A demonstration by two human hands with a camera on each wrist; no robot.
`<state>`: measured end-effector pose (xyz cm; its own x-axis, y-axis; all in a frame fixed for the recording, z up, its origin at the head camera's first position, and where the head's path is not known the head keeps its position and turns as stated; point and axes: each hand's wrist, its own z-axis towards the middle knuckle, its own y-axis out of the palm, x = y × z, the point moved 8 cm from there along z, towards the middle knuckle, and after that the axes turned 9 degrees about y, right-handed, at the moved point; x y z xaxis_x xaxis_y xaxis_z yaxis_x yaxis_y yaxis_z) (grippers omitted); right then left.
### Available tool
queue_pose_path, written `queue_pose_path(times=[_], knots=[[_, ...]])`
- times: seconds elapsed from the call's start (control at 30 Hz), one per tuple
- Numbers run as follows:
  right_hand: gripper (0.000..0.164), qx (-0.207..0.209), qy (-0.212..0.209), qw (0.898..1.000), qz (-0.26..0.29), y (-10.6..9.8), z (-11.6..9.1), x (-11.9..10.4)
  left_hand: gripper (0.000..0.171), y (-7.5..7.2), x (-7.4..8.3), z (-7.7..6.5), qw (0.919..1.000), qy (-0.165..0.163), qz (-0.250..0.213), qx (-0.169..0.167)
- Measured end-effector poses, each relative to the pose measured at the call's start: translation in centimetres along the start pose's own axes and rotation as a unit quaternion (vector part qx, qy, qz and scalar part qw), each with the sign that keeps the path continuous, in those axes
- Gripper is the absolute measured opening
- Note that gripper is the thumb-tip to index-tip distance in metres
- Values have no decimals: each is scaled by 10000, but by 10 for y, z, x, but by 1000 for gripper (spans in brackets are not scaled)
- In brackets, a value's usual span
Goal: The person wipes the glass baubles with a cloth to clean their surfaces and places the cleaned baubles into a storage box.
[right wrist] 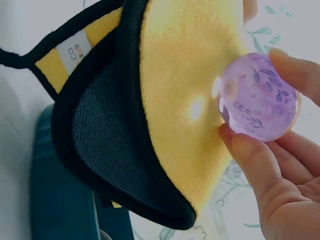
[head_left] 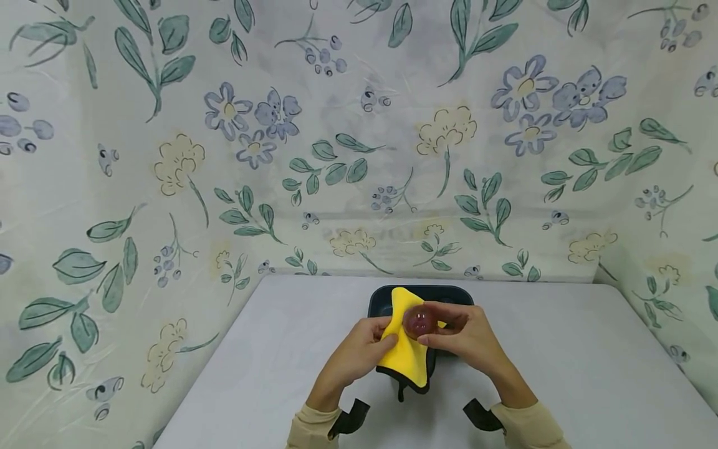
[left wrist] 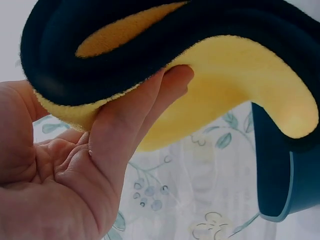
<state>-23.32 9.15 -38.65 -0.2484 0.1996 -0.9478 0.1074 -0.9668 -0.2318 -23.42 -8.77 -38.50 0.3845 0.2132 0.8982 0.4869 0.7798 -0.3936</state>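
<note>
L hand (head_left: pixel 359 349) grips the yellow cloth (head_left: pixel 408 368) near its side edge, thumb on the front face & fingers behind, so clamped on the fabric. R hand (head_left: pixel 473 333) pinches the clear ball (head_left: pixel 421 322) btwn thumb & fingers (looks dark red from the head cam, pale purple w/ a leafy pattern from the R wrist). Ball is up in front of the cloth's yellow face, at its R side; can't tell for sure if the 2 touch. Cloth hangs bent, w/ a black border, a dark reverse side & a white tag (right wrist: pixel 74 48) w/ lettering by a corner loop. Behind both hands, a dark blue bin (head_left: pixel 457 293) sits on the white table (head_left: pixel 252 374), partly hidden by cloth & R hand. Beige sleeves (head_left: pixel 530 427) on both arms, 1 black strap (head_left: pixel 350 421) at each wrist. Floral backdrop (head_left: pixel 336 125) rises behind the table & at both sides.
</note>
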Motion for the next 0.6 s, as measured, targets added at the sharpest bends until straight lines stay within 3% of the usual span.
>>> queue_pose_path(times=[0.6], knots=[[52,75,353,9993,113,-3,4,12,38,-3,5,-3,9996,-189,-171,151]])
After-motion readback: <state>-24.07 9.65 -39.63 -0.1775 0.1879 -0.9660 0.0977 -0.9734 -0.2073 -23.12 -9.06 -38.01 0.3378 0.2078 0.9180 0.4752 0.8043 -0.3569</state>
